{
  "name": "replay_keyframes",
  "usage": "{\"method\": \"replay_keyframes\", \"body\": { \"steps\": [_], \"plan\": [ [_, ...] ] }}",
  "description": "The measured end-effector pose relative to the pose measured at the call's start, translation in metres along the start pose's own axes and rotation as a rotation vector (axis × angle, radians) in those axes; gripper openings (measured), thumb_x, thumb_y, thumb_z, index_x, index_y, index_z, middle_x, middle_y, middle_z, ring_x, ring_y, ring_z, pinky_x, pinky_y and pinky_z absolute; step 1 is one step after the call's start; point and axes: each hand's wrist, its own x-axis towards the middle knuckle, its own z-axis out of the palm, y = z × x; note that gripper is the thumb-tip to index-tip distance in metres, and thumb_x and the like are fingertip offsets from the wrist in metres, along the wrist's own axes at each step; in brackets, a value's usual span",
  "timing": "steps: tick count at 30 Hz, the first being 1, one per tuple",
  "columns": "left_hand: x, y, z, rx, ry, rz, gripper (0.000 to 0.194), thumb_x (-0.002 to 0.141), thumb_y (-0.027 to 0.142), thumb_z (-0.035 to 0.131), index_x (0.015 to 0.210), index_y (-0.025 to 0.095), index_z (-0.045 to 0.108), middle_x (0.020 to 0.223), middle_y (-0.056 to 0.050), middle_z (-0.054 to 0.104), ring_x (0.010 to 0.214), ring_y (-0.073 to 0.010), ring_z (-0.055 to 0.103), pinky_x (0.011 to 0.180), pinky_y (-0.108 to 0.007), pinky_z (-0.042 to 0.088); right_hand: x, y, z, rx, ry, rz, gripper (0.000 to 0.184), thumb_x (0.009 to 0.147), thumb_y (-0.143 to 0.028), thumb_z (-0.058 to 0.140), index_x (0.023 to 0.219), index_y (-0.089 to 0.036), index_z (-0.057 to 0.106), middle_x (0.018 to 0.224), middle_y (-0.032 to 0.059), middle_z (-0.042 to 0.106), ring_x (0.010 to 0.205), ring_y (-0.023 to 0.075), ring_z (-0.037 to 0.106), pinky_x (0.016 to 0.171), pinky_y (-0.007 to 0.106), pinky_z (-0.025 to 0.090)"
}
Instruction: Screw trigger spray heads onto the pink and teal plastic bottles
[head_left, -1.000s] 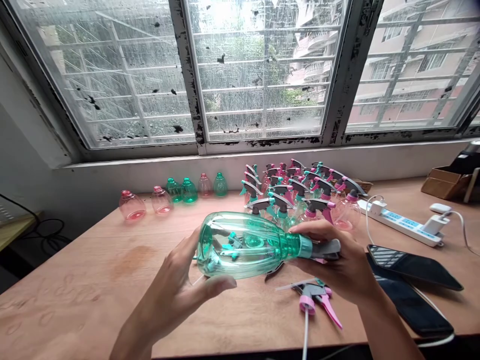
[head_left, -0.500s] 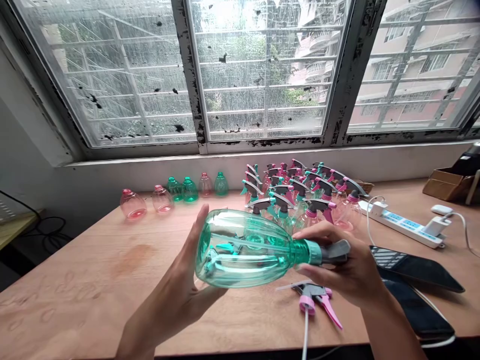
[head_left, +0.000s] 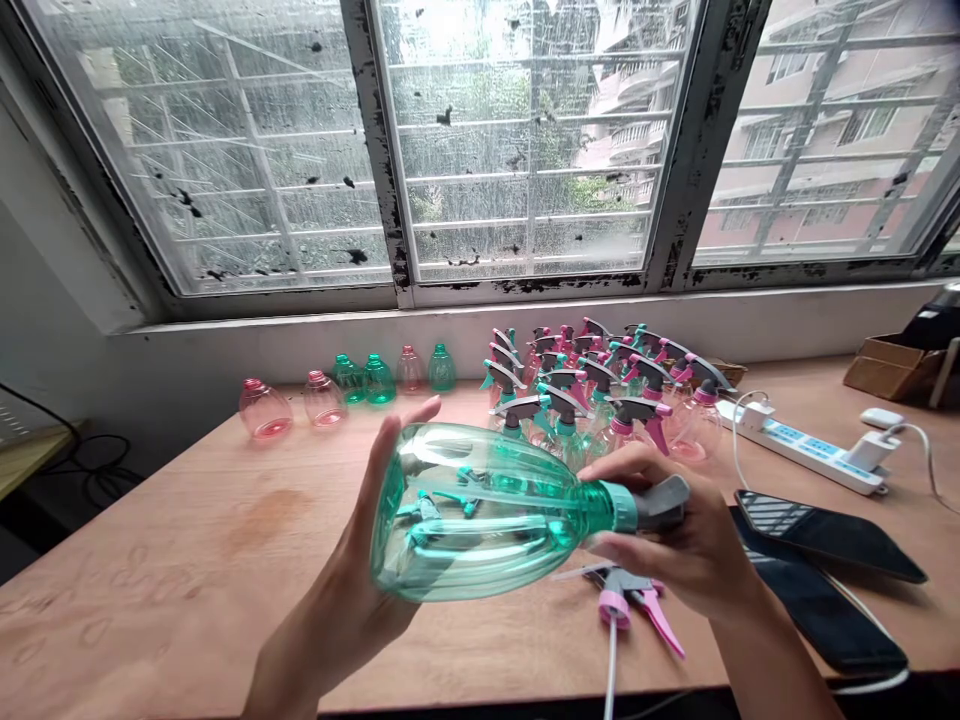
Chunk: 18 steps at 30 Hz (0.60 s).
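A clear green spray bottle [head_left: 480, 545] lies on its side in the air between my hands, its base to the left. My left hand [head_left: 364, 570] is wrapped round the base end. At the neck, my right hand [head_left: 675, 540] grips the teal collar and grey spray head [head_left: 660, 503] between thumb and fingers. Through the green plastic I see teal trigger heads that seem to lie on the table behind. Below my right hand, a loose pink-and-grey trigger sprayer [head_left: 616, 606] rests on the table with its white tube pointing toward me.
Several pink and green bottles without heads [head_left: 379, 380] stand at the back left of the wooden table [head_left: 172, 560]. A cluster of bottles with trigger heads [head_left: 570, 380] stands at the back centre. To the right are a power strip [head_left: 810, 450], two dark phones [head_left: 832, 535] and a cardboard box [head_left: 892, 370].
The bottle has shifted slightly left and its base end has dropped and come nearer. Both hands have moved with it, keeping their hold at base and neck.
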Motion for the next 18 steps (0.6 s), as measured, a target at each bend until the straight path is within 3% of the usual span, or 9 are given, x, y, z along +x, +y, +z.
{"method": "replay_keyframes", "body": {
  "steps": [5, 9, 12, 15, 18],
  "plan": [
    [0.0013, 0.0013, 0.0046, -0.011, -0.030, -0.043, 0.127, 0.086, 0.041, 0.091, 0.173, 0.051, -0.001, 0.185, -0.008, 0.014, 0.158, -0.0432, 0.044, 0.112, -0.055, 0.063, -0.0011, -0.0040, 0.0028, -0.003, 0.064, 0.028, 0.030, 0.087, -0.039, 0.094, 0.108, -0.026, 0.078, 0.076, 0.0007, 0.076, 0.050, 0.0152, 0.065, 0.047, 0.025, 0.053],
    [0.0028, 0.0020, 0.0022, -0.003, -0.041, -0.020, 0.119, 0.088, 0.038, 0.089, 0.173, 0.049, 0.006, 0.186, -0.006, 0.012, 0.165, -0.0440, 0.030, 0.126, -0.063, 0.049, -0.0018, -0.0053, 0.0014, -0.031, 0.054, 0.032, 0.033, 0.086, -0.045, 0.093, 0.108, -0.025, 0.078, 0.074, 0.0003, 0.074, 0.049, 0.0142, 0.062, 0.045, 0.024, 0.051],
    [0.0027, 0.0015, 0.0007, -0.014, -0.026, 0.012, 0.105, 0.098, 0.031, 0.078, 0.172, 0.055, 0.007, 0.185, -0.001, 0.014, 0.169, -0.0410, 0.022, 0.130, -0.066, 0.041, -0.0022, -0.0048, 0.0011, -0.028, 0.046, 0.037, 0.037, 0.086, -0.048, 0.093, 0.109, -0.024, 0.077, 0.074, 0.0002, 0.075, 0.048, 0.0136, 0.061, 0.044, 0.024, 0.050],
    [0.0020, 0.0011, 0.0007, -0.022, -0.017, 0.031, 0.095, 0.105, 0.026, 0.066, 0.169, 0.061, 0.006, 0.184, 0.002, 0.019, 0.170, -0.0370, 0.023, 0.129, -0.064, 0.043, -0.0017, -0.0032, 0.0019, 0.002, 0.044, 0.029, 0.033, 0.087, -0.044, 0.094, 0.109, -0.025, 0.077, 0.075, 0.0000, 0.076, 0.050, 0.0140, 0.064, 0.046, 0.024, 0.052],
    [0.0016, 0.0005, 0.0022, -0.022, -0.030, 0.021, 0.102, 0.103, 0.026, 0.071, 0.171, 0.057, 0.001, 0.183, -0.003, 0.022, 0.162, -0.0368, 0.039, 0.118, -0.055, 0.057, -0.0003, -0.0007, 0.0016, 0.019, 0.036, 0.007, 0.029, 0.088, -0.035, 0.094, 0.110, -0.026, 0.077, 0.076, -0.0002, 0.076, 0.052, 0.0152, 0.068, 0.048, 0.024, 0.054]
  ]
}}
